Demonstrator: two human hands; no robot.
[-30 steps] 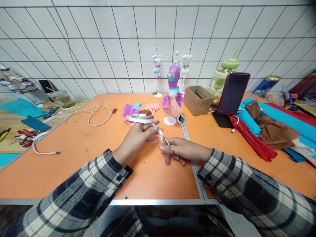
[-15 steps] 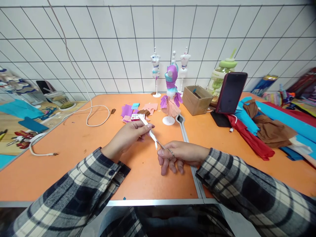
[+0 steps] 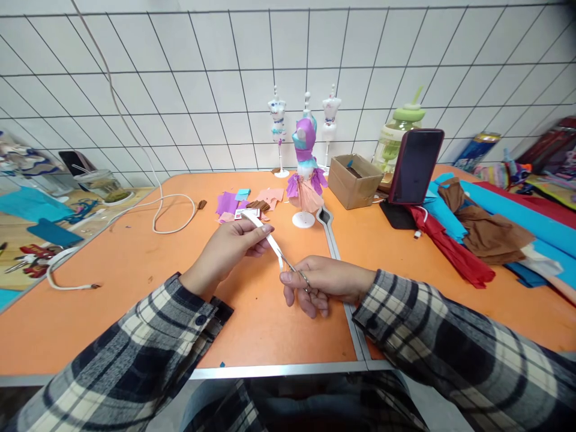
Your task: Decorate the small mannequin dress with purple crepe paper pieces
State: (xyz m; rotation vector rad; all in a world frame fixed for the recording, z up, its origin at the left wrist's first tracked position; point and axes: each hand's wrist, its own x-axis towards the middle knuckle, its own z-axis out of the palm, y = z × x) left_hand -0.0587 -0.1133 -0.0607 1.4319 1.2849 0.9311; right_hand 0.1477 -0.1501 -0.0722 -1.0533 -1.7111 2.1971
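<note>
My left hand [image 3: 229,246] pinches a narrow white strip [image 3: 265,233] that runs down and right toward my right hand [image 3: 321,281]. My right hand is closed on small metal scissors [image 3: 294,273], whose blades meet the lower end of the strip. Both hands hover just above the orange table [image 3: 135,264]. Behind them stands a small mannequin [image 3: 303,174] dressed in purple, teal and pink paper.
Coloured paper scraps [image 3: 243,203] lie behind my left hand. A cardboard box [image 3: 355,180], a phone on a stand [image 3: 414,168], a green-lidded bottle [image 3: 400,138] and piles of red, blue and brown paper [image 3: 477,234] fill the right. A white cable [image 3: 171,210] curls at left.
My left hand has lowered and the strip's loop has straightened into a line toward the scissors. My right hand has shifted slightly left and down. The view has drifted rightward.
</note>
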